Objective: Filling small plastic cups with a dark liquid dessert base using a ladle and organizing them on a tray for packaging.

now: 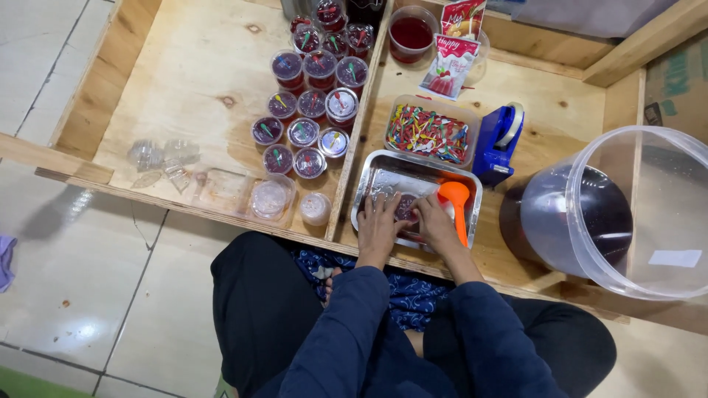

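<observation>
A shallow plywood bench (pixel 199 88) with raised edges fills the upper view, split by a wooden divider (pixel 359 125) into a left and a right bay. At far right a big clear bucket (pixel 627 214) lies tilted toward the person, dark purple liquid pooled in its lower part. In the left bay, against the divider, stands a cluster of lidded cups (pixel 313 103) of dark red jelly, each with a small coloured spoon on its lid. In the right bay, near the front edge, sits a metal tray (pixel 383 177); an orange funnel (pixel 455 199) rests in its right half. Behind the tray a clear tub (pixel 431 133) holds a heap of coloured plastic spoons, and just right of it stands a blue tape dispenser (pixel 498 144). Further back are a clear cup of red liquid (pixel 411 33) and two red-and-white packets (pixel 451 63). At the front of the left bay lie a stack of clear lids (pixel 269 197), one empty cup (pixel 316 208) and a few loose clear cups (pixel 162 158). Both hands work inside the tray: the left hand (pixel 378 221) and right hand (pixel 435 221) sit close together, fingers bent down and pressing on a small cup (pixel 405 208) of dark jelly between them, on the tray floor near its front edge. Whether either hand truly grips it cannot be told.
</observation>
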